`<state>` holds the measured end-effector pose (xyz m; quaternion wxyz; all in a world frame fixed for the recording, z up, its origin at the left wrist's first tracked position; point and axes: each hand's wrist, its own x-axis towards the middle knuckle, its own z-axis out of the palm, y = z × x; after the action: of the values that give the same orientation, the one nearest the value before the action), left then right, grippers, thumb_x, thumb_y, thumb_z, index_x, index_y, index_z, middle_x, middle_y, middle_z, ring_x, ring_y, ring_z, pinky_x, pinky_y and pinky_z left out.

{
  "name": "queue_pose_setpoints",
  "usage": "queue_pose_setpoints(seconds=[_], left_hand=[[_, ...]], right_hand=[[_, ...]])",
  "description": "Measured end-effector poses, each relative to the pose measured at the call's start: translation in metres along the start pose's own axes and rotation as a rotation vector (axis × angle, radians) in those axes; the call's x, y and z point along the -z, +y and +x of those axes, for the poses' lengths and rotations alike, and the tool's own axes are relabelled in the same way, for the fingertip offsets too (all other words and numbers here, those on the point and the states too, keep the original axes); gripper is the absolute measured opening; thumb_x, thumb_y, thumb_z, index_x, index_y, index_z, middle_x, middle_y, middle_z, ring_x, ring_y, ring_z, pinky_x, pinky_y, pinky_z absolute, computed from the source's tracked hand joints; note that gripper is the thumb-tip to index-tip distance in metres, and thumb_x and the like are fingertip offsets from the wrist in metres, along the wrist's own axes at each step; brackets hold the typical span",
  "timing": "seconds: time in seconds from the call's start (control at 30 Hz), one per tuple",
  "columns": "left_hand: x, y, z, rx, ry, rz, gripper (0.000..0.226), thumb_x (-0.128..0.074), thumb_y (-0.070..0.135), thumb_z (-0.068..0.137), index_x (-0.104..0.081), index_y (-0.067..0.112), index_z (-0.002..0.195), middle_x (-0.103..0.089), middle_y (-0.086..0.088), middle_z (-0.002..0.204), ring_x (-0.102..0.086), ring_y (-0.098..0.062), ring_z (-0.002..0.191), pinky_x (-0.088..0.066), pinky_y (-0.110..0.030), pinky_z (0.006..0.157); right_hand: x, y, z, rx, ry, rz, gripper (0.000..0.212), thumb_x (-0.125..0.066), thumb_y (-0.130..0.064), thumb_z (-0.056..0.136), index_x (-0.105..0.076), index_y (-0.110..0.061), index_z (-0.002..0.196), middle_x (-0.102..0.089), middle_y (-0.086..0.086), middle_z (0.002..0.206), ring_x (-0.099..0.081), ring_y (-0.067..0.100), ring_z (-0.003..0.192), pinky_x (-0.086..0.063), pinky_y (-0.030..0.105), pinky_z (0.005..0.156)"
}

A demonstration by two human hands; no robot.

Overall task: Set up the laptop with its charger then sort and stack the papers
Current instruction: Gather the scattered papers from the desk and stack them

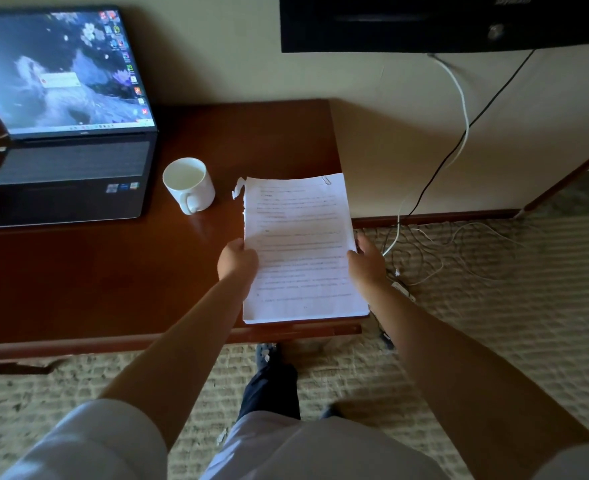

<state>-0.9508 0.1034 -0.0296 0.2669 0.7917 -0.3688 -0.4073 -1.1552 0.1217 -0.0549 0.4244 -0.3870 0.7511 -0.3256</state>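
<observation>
Open laptop [68, 133] on desk's left, screen lit — paper stack [300, 247], clipped, at right corner

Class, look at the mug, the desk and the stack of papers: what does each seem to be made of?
Mug: probably glazed ceramic, white with a soft sheen.
Desk: reddish-brown wood or veneer, polished, since it reflects light.
Stack of papers: matte white printed paper, one edge torn.

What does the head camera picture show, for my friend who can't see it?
Two hands, left hand and right hand, hold a stack of papers by its side edges at the right end of a dark wooden desk. A paper clip sits at the stack's top corner. To the left stand a white mug and an open, switched-on laptop.
</observation>
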Motion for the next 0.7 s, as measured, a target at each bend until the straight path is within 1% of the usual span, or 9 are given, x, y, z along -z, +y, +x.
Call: queue_pose_setpoints(seconds=[0.07,0.13,0.2,0.27,0.33,0.43,0.57,0.63,0.7], left_hand=[[0.000,-0.017,-0.007,-0.046,-0.033,-0.003,0.029,-0.051,0.005,0.083,-0.061,0.014,0.110,-0.063,0.000,0.093,-0.061,-0.021,0.085,-0.047,-0.023,0.053],[0.002,-0.036,-0.014,-0.123,-0.167,0.007,0.068,-0.075,0.022,0.077,-0.045,0.021,0.138,-0.052,-0.001,0.132,-0.053,-0.021,0.116,-0.054,-0.039,0.088],[0.007,-0.048,-0.023,-0.262,-0.297,0.181,0.107,-0.087,0.030,0.062,-0.025,0.025,0.149,-0.019,0.001,0.153,-0.025,-0.019,0.137,-0.029,-0.046,0.113],[0.009,-0.056,-0.030,-0.365,-0.395,0.363,0.125,-0.090,0.033,0.054,-0.013,0.031,0.151,0.014,-0.002,0.157,0.000,-0.024,0.145,-0.016,-0.049,0.117],[0.010,-0.061,-0.032,-0.439,-0.427,0.558,0.129,-0.091,0.040,0.050,-0.010,0.036,0.150,0.031,-0.002,0.153,0.012,-0.029,0.145,-0.014,-0.051,0.116],[0.007,-0.069,-0.029,-0.540,-0.368,0.703,0.118,-0.090,0.039,0.053,-0.023,0.033,0.149,0.026,-0.005,0.154,0.008,-0.029,0.145,-0.016,-0.045,0.116],[0.002,-0.075,-0.023,-0.589,-0.276,0.674,0.112,-0.091,0.036,0.052,-0.032,0.028,0.146,0.015,-0.005,0.156,-0.006,-0.027,0.144,-0.024,-0.040,0.115],[0.002,-0.077,-0.019,-0.592,-0.277,0.669,0.113,-0.092,0.038,0.050,-0.032,0.027,0.146,0.010,-0.003,0.155,-0.013,-0.026,0.142,-0.028,-0.041,0.115],[0.003,-0.077,-0.018,-0.591,-0.273,0.659,0.113,-0.092,0.039,0.049,-0.033,0.027,0.145,0.006,-0.001,0.154,-0.020,-0.027,0.139,-0.033,-0.041,0.113]], right_hand=[[0.003,0.004,-0.004,0.063,0.058,-0.071,0.034,-0.034,-0.003,0.089,-0.062,-0.015,0.105,-0.060,-0.002,0.097,-0.057,0.020,0.082,-0.039,0.023,0.053],[0.004,0.009,-0.009,0.087,0.108,-0.106,0.032,-0.035,-0.003,0.089,-0.064,-0.011,0.100,-0.062,0.001,0.090,-0.057,0.021,0.081,-0.046,0.028,0.061],[0.002,0.017,-0.014,0.102,0.133,-0.135,0.030,-0.036,-0.006,0.091,-0.064,-0.011,0.102,-0.066,0.003,0.094,-0.058,0.021,0.080,-0.047,0.028,0.060],[0.001,0.024,-0.020,0.124,0.127,-0.167,0.028,-0.038,-0.009,0.093,-0.062,-0.011,0.107,-0.067,0.006,0.101,-0.058,0.019,0.080,-0.038,0.021,0.052],[0.001,0.030,-0.023,0.132,0.089,-0.188,0.030,-0.044,-0.016,0.095,-0.057,-0.013,0.122,-0.065,0.006,0.114,-0.061,0.019,0.090,-0.044,0.021,0.058],[0.006,0.038,-0.028,0.241,-0.083,-0.293,0.068,-0.068,-0.039,0.080,-0.042,-0.016,0.138,-0.047,0.001,0.136,-0.047,0.021,0.123,-0.047,0.039,0.097],[0.012,0.050,-0.041,0.314,-0.305,-0.579,0.125,-0.083,-0.048,0.057,-0.004,-0.025,0.150,-0.002,-0.002,0.153,-0.010,0.024,0.141,-0.029,0.047,0.112],[0.012,0.053,-0.042,0.304,-0.336,-0.616,0.131,-0.085,-0.043,0.060,0.007,-0.025,0.151,0.012,-0.004,0.155,-0.001,0.022,0.143,-0.023,0.045,0.114],[0.013,0.053,-0.039,0.349,-0.283,-0.604,0.123,-0.085,-0.041,0.061,-0.004,-0.024,0.151,-0.002,-0.002,0.154,-0.014,0.023,0.141,-0.030,0.041,0.110]])
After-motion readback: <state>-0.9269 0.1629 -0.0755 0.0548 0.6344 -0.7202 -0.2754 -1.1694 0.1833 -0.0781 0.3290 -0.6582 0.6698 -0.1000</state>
